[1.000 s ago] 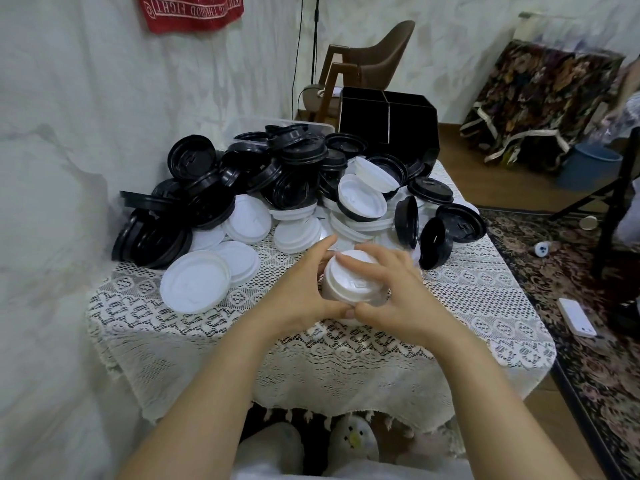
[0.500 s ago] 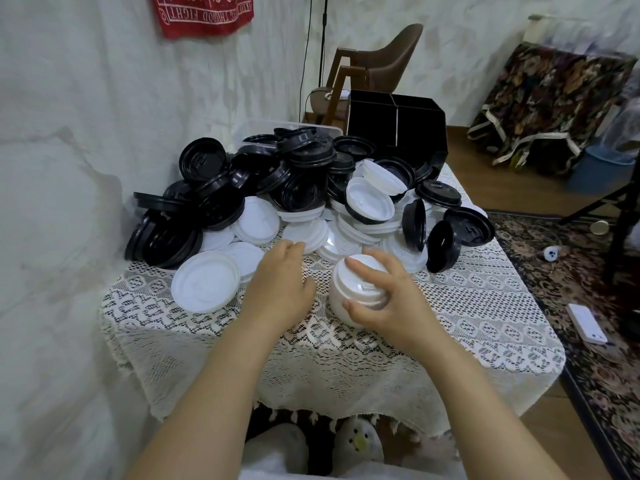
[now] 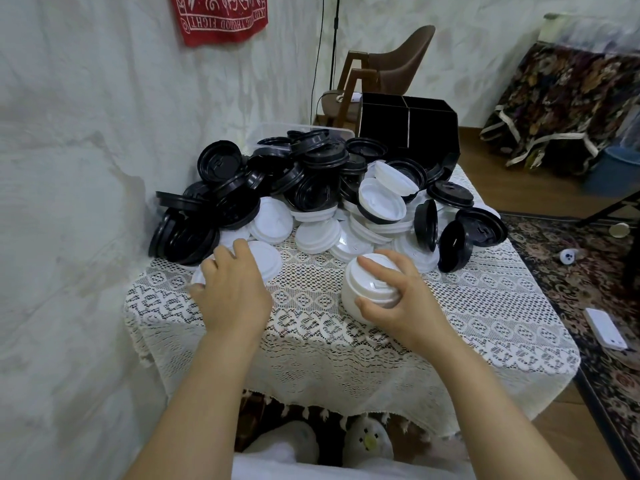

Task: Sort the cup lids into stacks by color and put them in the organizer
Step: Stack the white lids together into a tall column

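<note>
My right fingers [image 3: 363, 263] pinch the light, slippery white lid stack [image 3: 372, 289] by its rim; left fingers [image 3: 242, 245] spread over a loose white lid [image 3: 266, 259].

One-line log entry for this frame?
sort lids | right hand holds white stack | left hand on loose white lid | organizer far side of table

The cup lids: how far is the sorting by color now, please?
Early stage. Done: only a short stack of white lids, held on the tablecloth by the right hand. In hand: the left hand is on a loose white lid near the pile. Left: the big mixed pile of black and white lids is unsorted, and no lids can be seen in the black organizer behind it.
</note>
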